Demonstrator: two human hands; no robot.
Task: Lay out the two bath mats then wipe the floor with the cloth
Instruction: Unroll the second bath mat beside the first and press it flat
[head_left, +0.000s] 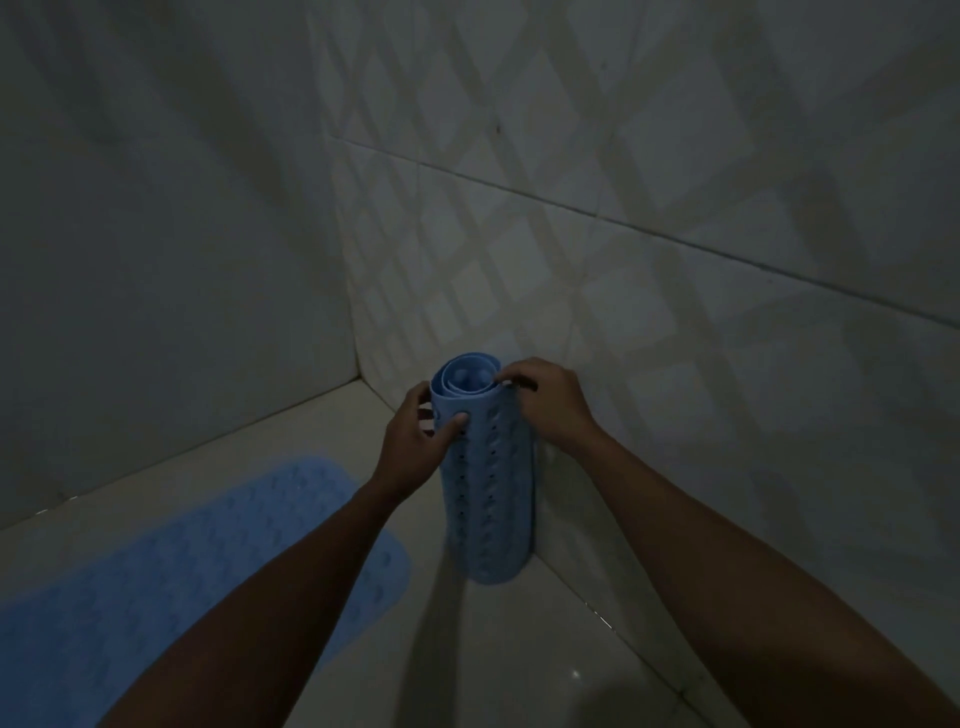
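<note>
A light blue bath mat rolled into a tube (488, 499) stands upright on the floor, close to the right wall near the corner. My left hand (415, 441) grips its upper left side, thumb across the front. My right hand (545, 400) curls its fingers over the top right rim of the roll. A second blue bath mat (171, 582) lies flat on the floor at the lower left, partly under my left forearm. No cloth is in sight.
Tiled walls (623, 208) meet in a corner just behind the roll. Pale glossy floor tiles (519, 665) show between the flat mat and the right wall. The room is dim.
</note>
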